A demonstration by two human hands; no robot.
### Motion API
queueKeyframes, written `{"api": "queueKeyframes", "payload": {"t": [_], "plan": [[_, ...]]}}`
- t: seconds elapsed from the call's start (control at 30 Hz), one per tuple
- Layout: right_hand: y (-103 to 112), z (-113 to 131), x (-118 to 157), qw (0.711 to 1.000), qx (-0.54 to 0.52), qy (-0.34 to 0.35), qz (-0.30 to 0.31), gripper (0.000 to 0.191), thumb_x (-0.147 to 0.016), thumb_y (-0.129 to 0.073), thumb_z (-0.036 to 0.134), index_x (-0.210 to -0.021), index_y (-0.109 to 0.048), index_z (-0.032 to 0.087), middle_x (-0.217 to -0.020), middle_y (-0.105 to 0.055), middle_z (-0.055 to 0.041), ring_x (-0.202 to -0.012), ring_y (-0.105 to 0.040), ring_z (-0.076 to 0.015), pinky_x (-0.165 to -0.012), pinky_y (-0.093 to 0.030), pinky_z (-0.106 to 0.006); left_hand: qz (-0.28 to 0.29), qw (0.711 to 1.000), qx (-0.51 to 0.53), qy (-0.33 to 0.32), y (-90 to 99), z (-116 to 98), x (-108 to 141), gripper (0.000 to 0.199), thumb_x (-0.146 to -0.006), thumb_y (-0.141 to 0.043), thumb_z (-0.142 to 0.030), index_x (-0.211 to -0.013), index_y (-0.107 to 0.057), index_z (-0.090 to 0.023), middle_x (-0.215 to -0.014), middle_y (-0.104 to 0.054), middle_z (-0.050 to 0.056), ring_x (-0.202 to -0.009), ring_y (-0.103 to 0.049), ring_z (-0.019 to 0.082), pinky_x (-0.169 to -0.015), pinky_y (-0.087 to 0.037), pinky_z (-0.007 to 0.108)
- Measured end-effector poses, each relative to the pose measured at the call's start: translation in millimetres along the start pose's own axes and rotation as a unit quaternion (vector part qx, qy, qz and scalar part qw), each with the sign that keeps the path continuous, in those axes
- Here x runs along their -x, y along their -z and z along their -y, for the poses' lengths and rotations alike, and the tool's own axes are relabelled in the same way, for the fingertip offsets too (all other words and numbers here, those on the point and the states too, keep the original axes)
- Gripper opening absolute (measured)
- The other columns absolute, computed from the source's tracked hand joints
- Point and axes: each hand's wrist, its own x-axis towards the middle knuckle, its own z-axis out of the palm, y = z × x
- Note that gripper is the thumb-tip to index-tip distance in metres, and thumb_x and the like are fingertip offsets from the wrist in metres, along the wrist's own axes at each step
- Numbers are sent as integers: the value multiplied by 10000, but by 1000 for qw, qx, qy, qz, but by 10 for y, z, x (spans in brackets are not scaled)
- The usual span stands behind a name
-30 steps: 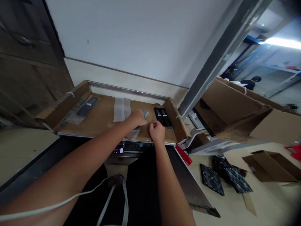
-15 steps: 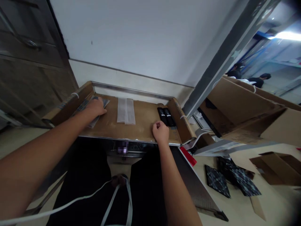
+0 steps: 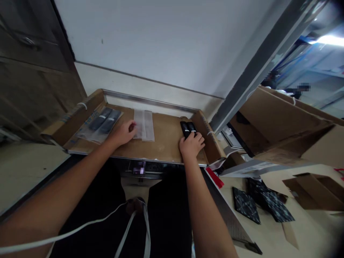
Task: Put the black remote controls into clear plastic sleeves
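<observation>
Two dark items in clear bags [image 3: 103, 123] lie at the left end of the cardboard-lined tray [image 3: 166, 143]. Near the tray's middle is a flat, translucent white bag [image 3: 144, 125]. My left hand [image 3: 123, 133] is at the left edge of this bag with its fingers curled; whether it grips anything is too small to tell. At the right end, my right hand [image 3: 192, 144] lies over the near part of two black items with white bands [image 3: 188, 128], fingers spread on top of them.
An open cardboard box [image 3: 282, 129] stands to the right beside a grey metal post [image 3: 249, 64]. Black patterned packets [image 3: 245, 204] and another carton [image 3: 314, 190] are on the floor at right. White cords hang over my lap.
My left hand has moved right, off the bagged dark items, to the white bag. My right hand has moved forward onto the black items, its fingers uncurling.
</observation>
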Motion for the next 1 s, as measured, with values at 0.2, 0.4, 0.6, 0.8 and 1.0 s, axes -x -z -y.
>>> {"api": "queueKeyframes", "payload": {"t": [0.2, 0.4, 0.6, 0.8, 1.0], "plan": [[-172, -9, -184, 1000, 29, -8, 10, 449, -852, -521, 381, -1118, -613, 32, -1171, -513, -278, -1121, -422, -408, -916, -341, -582, 28, 999, 28, -36, -46, 12, 121, 382, -769, -668, -457, -1042, -617, -195, -1033, -628, 58, -872, -582, 197, -799, -470, 319], [-212, -14, -182, 999, 44, 6, 5, 528, -817, -565, 504, -1022, -651, 25, -1138, -525, -277, -1095, -445, -421, -900, -364, -554, 73, 993, 40, -85, -5, -47, 121, 334, -783, -668, -472, -988, -640, -209, -1009, -617, 50, -908, -585, 198, -836, -467, 324], [-231, -14, -175, 997, -3, 61, 46, 506, -789, -628, 508, -1059, -604, 80, -1072, -608, -226, -1017, -544, -349, -865, -410, -448, 91, 989, 48, -107, -19, -26, 135, 234, -764, -677, -390, -917, -666, -213, -948, -630, 40, -894, -587, 198, -824, -467, 324], [-250, -8, -187, 979, -103, 122, 130, 353, -869, -572, 444, -1056, -586, 144, -921, -688, -125, -825, -629, -244, -731, -422, -309, 79, 988, 64, -114, -50, -42, 119, 175, -836, -595, -360, -826, -666, -201, -846, -657, 25, -806, -593, 174, -770, -459, 300], [-233, -35, -212, 963, -220, 106, 115, 341, -844, -600, 510, -904, -604, 175, -818, -684, -71, -753, -617, -203, -695, -420, -284, 62, 994, 29, -86, -81, -73, 136, 201, -890, -521, -352, -855, -636, -192, -852, -660, 35, -784, -589, 180, -736, -447, 305]]}}
